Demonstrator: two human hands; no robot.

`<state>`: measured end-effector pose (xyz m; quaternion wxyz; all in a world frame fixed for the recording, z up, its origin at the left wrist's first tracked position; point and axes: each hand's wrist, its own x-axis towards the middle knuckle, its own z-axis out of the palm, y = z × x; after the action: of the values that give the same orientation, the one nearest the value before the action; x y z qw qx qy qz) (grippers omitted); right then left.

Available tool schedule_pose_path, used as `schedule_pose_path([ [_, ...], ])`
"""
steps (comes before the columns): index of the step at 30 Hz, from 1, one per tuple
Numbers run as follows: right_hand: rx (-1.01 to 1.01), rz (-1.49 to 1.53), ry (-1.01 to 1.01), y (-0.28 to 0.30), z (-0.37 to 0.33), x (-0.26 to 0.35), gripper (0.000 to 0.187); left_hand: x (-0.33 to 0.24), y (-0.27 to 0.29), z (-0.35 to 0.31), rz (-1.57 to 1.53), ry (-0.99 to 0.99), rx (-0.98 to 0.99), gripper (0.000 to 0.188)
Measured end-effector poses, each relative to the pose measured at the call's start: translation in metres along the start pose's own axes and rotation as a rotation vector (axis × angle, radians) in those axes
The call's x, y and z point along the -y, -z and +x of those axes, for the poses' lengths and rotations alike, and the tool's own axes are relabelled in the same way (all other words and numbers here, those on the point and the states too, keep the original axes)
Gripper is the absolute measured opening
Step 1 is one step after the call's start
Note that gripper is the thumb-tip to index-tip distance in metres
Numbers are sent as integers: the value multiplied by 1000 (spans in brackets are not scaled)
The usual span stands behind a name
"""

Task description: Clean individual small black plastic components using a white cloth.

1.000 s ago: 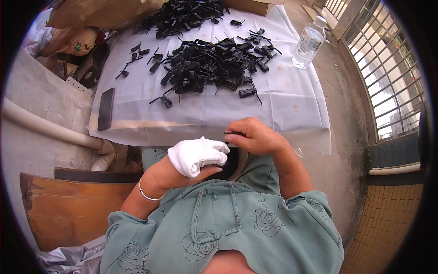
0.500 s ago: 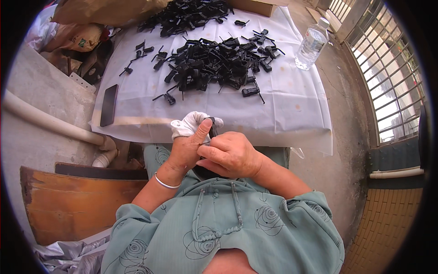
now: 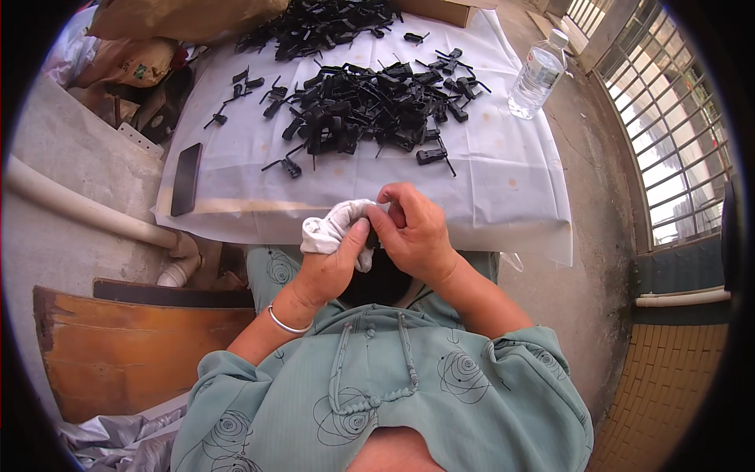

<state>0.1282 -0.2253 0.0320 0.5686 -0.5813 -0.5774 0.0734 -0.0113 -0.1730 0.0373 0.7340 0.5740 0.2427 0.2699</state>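
Note:
Just in front of the table's near edge, my left hand (image 3: 336, 259) is closed on a bunched white cloth (image 3: 322, 230), its thumb pointing up. My right hand (image 3: 418, 234) meets it from the right, fingers curled and thumb against the cloth's right end. A dark sliver shows between the two hands; what my right fingers pinch is hidden behind them. Beyond the hands lies a heap of small black plastic parts (image 3: 366, 106) with thin stems. A single black part (image 3: 431, 156) sits at the heap's near right, and another (image 3: 292, 168) at its near left.
A white sheet covers the table (image 3: 503, 185). On it are a dark phone (image 3: 186, 179) at left, a clear water bottle (image 3: 538, 79) at right and a second black heap (image 3: 314, 30) at the back. A pipe (image 3: 86, 206) and an orange-brown board (image 3: 134, 346) stand at left.
My right hand has moved up and slightly right, its fingers now higher beside the cloth. The black part seen under my left thumb is mostly hidden now. The cloth has shifted slightly.

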Motion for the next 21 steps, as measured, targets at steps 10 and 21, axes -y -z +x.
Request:
schedule_pose_path([
  [10, 382, 141, -114, 15, -1, -4, 22, -1, 4, 0, 224, -12, -138, 25],
  [21, 351, 354, -389, 2, -10, -16, 23, 11, -4, 0, 451, -312, -144, 32],
])
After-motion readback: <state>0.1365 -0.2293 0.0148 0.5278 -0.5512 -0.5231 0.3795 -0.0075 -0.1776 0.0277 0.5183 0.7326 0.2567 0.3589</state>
